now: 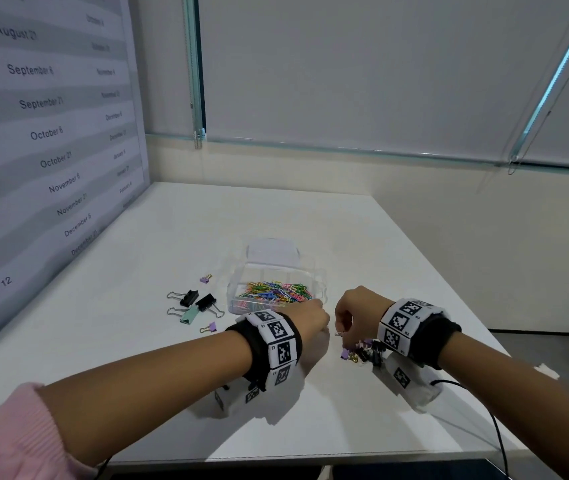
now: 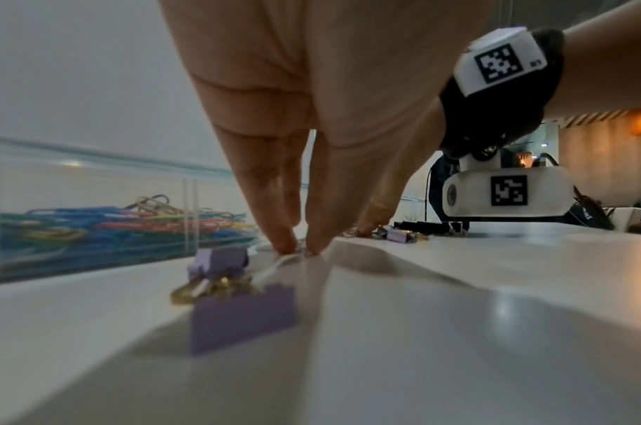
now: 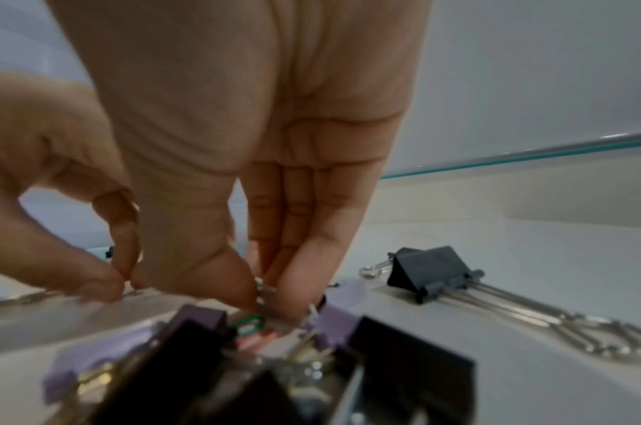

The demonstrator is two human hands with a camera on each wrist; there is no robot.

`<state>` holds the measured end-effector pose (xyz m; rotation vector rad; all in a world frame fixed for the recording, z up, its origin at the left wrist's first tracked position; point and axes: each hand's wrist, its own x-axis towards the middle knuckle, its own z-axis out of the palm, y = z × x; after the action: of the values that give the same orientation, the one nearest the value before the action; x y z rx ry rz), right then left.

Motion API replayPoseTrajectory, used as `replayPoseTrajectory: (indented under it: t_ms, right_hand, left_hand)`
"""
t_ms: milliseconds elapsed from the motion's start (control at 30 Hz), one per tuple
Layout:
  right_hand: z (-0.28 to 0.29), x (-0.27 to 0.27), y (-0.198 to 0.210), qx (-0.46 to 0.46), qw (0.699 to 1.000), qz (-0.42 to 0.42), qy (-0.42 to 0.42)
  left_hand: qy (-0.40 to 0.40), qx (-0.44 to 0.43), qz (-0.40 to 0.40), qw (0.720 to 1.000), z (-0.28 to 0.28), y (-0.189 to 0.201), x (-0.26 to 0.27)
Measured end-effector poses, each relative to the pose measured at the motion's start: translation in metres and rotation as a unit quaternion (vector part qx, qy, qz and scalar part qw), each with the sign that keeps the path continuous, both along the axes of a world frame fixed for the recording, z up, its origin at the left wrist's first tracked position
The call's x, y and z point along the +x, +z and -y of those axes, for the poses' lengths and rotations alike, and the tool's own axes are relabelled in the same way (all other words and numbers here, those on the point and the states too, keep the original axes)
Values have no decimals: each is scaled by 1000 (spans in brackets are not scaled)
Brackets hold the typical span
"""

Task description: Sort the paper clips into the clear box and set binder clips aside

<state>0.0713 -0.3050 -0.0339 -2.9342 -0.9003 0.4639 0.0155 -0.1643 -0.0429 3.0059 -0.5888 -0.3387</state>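
Note:
The clear box (image 1: 317, 282) holds several coloured paper clips (image 1: 276, 291) and also shows at the left of the left wrist view (image 2: 187, 201). My left hand (image 1: 314, 320) is just in front of it, its fingertips (image 2: 286, 244) pinching a white paper clip (image 2: 275, 266) against the table. My right hand (image 1: 345, 317) reaches into a mixed pile of black and purple binder clips (image 1: 362, 353). Its thumb and fingers pinch a small silver clip (image 3: 266, 290). Green (image 3: 249, 323) and pink paper clips (image 3: 260, 340) lie in that pile.
Several binder clips, black, mint and purple, lie set aside left of the box (image 1: 194, 303). A single black binder clip (image 3: 431, 273) lies right of the pile. Two purple binder clips (image 2: 238, 316) sit under my left wrist. The white table (image 1: 206, 220) meets a wall board on the left.

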Motion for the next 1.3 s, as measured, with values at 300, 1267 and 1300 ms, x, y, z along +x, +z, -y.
replayPoseTrajectory:
  t_ms: [300, 1267, 1300]
  right_hand:
    - [4, 15, 32, 103, 993, 31, -45]
    - [26, -2, 4, 42, 997, -67, 23]
    - [27, -2, 3, 42, 997, -66, 20]
  left_hand:
    - [-15, 20, -24, 999, -4, -2, 2]
    - [118, -79, 58, 988, -63, 35, 24]
    - [113, -78, 60, 989, -62, 32, 22]
